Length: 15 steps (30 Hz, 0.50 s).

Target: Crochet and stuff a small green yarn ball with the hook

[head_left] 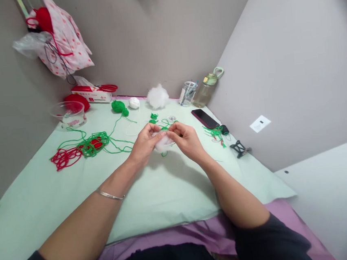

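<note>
Head-worn camera, facing forward, angled down across nearby table [167, 196].

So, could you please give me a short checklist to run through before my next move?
1. White fluff held: ok, between the left hand and right hand.
2. Anything else inside the grasp: cannot tell, the fingers hide it.
3. Fluff pile in sight: ok, at the back of the table.
4. Loose yarn untangled: not ok, green yarn and red yarn lie in overlapping loops.
5. Phone away from both hands: ok, lying off to the right.
</note>
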Motion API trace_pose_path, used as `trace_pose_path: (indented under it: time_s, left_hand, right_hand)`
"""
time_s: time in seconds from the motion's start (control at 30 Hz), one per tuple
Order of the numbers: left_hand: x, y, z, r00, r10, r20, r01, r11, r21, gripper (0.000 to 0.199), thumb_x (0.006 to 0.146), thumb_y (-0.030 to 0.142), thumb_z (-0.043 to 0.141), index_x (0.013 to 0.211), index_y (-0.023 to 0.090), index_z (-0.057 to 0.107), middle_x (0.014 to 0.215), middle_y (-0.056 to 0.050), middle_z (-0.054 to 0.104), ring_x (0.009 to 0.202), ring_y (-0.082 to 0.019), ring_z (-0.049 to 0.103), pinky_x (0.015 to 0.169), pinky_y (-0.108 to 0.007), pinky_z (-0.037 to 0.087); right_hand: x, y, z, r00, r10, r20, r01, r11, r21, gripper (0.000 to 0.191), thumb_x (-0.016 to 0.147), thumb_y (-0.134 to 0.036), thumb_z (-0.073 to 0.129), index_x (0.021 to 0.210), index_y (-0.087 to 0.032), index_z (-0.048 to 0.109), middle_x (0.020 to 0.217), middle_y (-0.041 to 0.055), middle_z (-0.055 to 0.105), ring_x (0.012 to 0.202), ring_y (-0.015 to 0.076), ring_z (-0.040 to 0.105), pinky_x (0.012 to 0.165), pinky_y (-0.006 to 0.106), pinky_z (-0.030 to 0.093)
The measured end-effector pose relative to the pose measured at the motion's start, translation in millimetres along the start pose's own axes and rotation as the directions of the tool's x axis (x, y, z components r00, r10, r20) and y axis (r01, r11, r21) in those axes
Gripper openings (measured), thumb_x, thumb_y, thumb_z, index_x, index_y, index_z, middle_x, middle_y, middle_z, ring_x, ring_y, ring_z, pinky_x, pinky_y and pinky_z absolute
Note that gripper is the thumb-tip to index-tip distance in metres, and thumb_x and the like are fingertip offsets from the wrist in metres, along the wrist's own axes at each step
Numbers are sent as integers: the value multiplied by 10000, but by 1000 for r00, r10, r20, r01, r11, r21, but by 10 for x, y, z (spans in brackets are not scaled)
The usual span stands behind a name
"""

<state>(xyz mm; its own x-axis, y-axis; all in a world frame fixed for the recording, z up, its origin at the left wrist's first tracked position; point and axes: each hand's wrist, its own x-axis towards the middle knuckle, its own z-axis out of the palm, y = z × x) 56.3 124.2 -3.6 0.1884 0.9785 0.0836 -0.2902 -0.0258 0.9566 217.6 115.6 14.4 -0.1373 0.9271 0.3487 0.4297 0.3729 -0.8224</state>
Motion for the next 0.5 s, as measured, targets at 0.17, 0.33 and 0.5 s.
trace_pose_path:
  time_s: [0.17,0.33,0.5]
  left_hand:
    - [65,-45,-38,984,87,-154,-74,994,86,266,666,209,778,770,211,533,765,31,529,738,-145,506,659,-249,411]
    - [28,-84,-16,975,70,-209,-53,995,85,198,680,134,693,728,212,518,724,36,492,678,-137,457,595,-250,366]
    - [-27,-14,27,995,-8,-102,4,999,-35,194,754,277,691,778,217,508,754,33,502,644,-123,483,551,-226,396]
  right_hand:
    - [-59,-112,19,982,-40,185,32,998,46,162,921,-344,549,832,-208,548,595,-66,414,579,122,356,605,273,319]
    - [-87,-90,93,982,-93,163,114,986,-123,74,888,-241,553,821,-221,528,587,-84,336,578,117,309,614,262,301]
    - [-29,27,91,998,-60,-20,54,975,-217,128,845,-314,618,782,-220,558,572,-80,351,562,113,309,586,265,266]
